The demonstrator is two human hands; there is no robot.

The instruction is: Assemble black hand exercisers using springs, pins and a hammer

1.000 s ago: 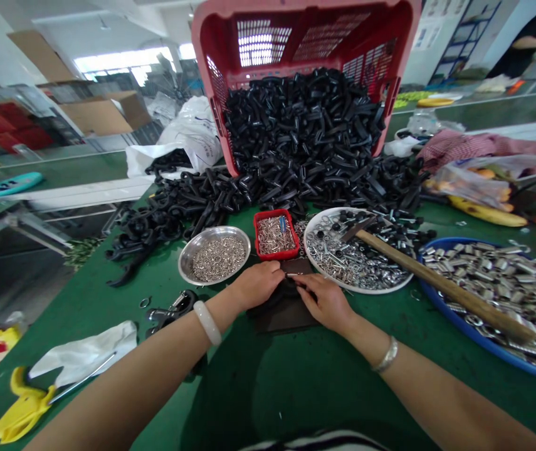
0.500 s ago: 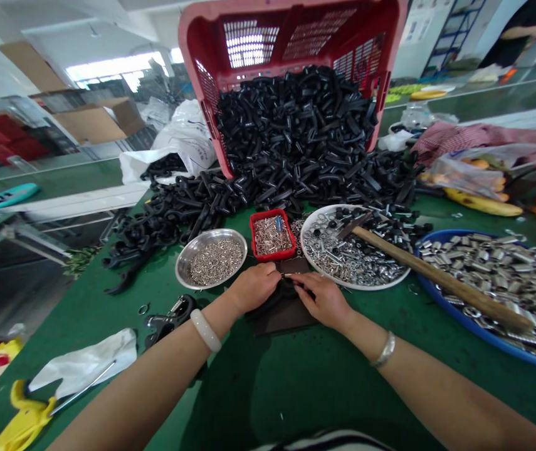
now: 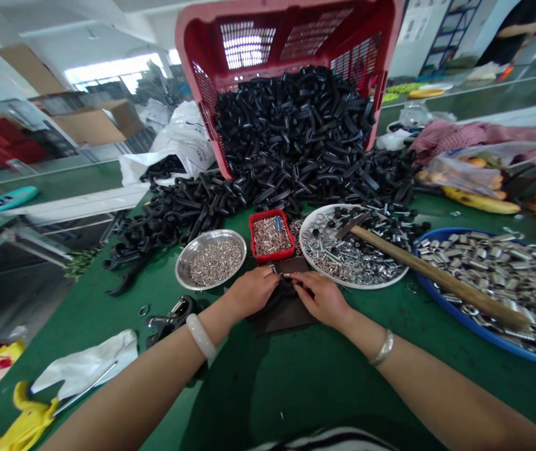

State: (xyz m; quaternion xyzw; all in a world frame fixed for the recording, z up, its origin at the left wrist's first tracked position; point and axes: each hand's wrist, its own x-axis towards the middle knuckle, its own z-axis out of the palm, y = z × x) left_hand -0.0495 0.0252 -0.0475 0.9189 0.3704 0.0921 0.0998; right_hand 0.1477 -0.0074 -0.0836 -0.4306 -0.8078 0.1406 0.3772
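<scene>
Left grip (image 3: 254, 290) holds the black moulded part (image 3: 285, 290) over the dark plate (image 3: 287, 321), at six o'clock from the red tray (image 3: 274, 257); right grip (image 3: 323, 298) pinches a small metal pin (image 3: 287, 275) against it. Part is probably light, stiff, slick: clamp its body.

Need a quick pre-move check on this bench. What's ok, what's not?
1. Hands together at the work spot: left hand and right hand meet over the dark plate. Ok.
2. Firm grip on the small metal part between the fingertips: too small and partly hidden. Cannot tell.
3. Hammer off the plate: it lies across the white dish and blue tray. Ok.
4. Small parts stocked: red tray and steel bowl both hold plenty. Ok.
5. No stray hardware on the tabletop: a metal ring lies loose. Not ok.
</scene>
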